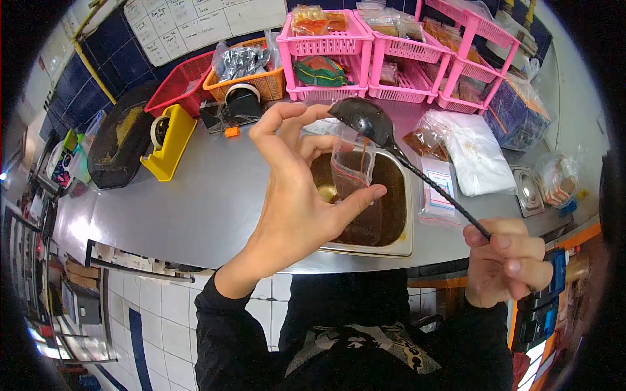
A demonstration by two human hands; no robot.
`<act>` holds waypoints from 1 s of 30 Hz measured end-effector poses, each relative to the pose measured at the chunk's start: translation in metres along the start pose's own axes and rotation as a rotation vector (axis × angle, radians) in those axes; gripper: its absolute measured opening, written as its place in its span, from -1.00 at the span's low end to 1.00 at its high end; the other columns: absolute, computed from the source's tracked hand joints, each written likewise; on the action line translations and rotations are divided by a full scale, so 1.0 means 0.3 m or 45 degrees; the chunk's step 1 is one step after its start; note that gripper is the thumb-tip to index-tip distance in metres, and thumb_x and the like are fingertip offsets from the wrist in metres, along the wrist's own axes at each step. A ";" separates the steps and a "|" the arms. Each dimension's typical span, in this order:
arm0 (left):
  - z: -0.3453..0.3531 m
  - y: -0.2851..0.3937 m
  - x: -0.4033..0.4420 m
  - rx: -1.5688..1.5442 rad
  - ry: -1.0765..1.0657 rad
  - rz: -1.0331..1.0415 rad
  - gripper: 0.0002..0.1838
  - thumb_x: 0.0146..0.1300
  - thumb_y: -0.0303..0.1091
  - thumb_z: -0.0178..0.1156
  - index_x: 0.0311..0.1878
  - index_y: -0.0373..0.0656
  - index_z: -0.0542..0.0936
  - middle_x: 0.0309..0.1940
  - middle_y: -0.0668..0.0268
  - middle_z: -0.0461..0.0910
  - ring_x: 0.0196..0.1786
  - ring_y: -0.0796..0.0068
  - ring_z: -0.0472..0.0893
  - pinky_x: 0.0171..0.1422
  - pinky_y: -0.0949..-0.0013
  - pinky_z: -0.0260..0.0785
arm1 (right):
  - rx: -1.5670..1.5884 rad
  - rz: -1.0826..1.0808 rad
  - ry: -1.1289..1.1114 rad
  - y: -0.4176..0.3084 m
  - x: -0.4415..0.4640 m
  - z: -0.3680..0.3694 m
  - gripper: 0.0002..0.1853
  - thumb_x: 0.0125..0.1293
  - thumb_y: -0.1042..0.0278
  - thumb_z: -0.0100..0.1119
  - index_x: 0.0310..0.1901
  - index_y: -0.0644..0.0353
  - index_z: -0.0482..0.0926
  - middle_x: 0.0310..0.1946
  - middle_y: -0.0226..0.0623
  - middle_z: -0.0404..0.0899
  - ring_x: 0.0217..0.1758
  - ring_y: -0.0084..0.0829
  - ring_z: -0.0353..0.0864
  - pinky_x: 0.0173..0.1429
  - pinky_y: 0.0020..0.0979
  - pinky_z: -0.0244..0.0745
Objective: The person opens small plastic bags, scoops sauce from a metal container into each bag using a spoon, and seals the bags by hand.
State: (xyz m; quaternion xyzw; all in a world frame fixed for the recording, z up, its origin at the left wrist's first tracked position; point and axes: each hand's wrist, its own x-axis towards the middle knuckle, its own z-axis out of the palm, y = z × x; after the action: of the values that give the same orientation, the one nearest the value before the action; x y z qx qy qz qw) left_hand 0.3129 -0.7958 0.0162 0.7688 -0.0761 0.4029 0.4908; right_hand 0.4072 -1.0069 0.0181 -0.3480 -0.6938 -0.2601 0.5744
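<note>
My left hand (290,186) holds a small clear zip bag (351,171) by its edges, its mouth upward, between curled fingers and thumb. In my right hand (507,260) is the end of the twisted handle of a black ladle (368,124). The ladle's bowl is tipped over the bag's mouth, and a thin brown stream of sauce (364,151) runs down from it into the bag. Beneath them sits a rectangular metal pan (365,250) with dark brown sauce in it. Part of the pan is hidden by my left hand.
Pink tiered racks (326,45) with packets line the back of the steel counter (176,218). On the left are a yellow tape dispenser (171,146), a red basket (175,91) and an orange basket (261,83). To the right lie white plastic bags (479,156) and a metal lid (528,190).
</note>
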 end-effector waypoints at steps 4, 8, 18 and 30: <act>0.003 0.003 0.002 0.029 -0.009 0.030 0.04 -0.23 -0.63 0.47 0.20 -0.11 -0.10 0.09 0.09 0.20 -0.02 0.34 0.49 0.05 0.35 0.45 | -0.030 0.241 0.232 -0.018 0.000 0.019 -0.67 0.45 0.10 -0.28 -0.15 0.26 0.27 -0.22 0.06 0.43 -0.42 -0.15 0.59 -0.37 -0.24 0.66; 0.003 0.004 0.006 0.039 -0.026 0.068 0.05 -0.23 -0.60 0.49 0.20 -0.11 -0.10 0.13 0.08 0.19 -0.02 0.33 0.49 0.07 0.33 0.45 | -0.075 0.442 0.472 0.005 0.007 0.010 -0.67 0.46 0.09 -0.25 -0.14 0.23 0.32 -0.19 -0.05 0.45 -0.42 -0.38 0.58 -0.34 -0.47 0.57; 0.009 0.005 0.005 0.056 -0.016 0.057 0.04 -0.24 -0.58 0.49 0.19 -0.11 -0.10 0.15 0.05 0.18 -0.01 0.30 0.51 0.06 0.31 0.45 | 0.454 1.006 1.033 0.083 -0.013 -0.032 -0.62 0.45 0.14 -0.19 -0.12 0.38 0.39 -0.12 0.08 0.50 -0.19 -0.33 0.65 -0.09 -0.39 0.64; -0.062 0.013 0.016 -0.080 0.074 0.034 -0.02 -0.20 -0.64 0.44 0.20 -0.04 -0.04 0.16 0.05 0.24 -0.05 0.33 0.53 0.05 0.33 0.49 | 0.136 1.196 0.733 0.093 -0.115 -0.023 -0.78 0.42 0.30 -0.09 -0.31 0.29 0.36 -0.33 -0.04 0.54 -0.53 -0.36 0.60 -0.43 -0.45 0.55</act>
State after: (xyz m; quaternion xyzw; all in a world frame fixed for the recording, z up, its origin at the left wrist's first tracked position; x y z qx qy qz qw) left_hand 0.3039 -0.7811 0.0258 0.7398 -0.0846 0.4290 0.5114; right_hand 0.4367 -1.0010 -0.0153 -0.5054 -0.2913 -0.0251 0.8119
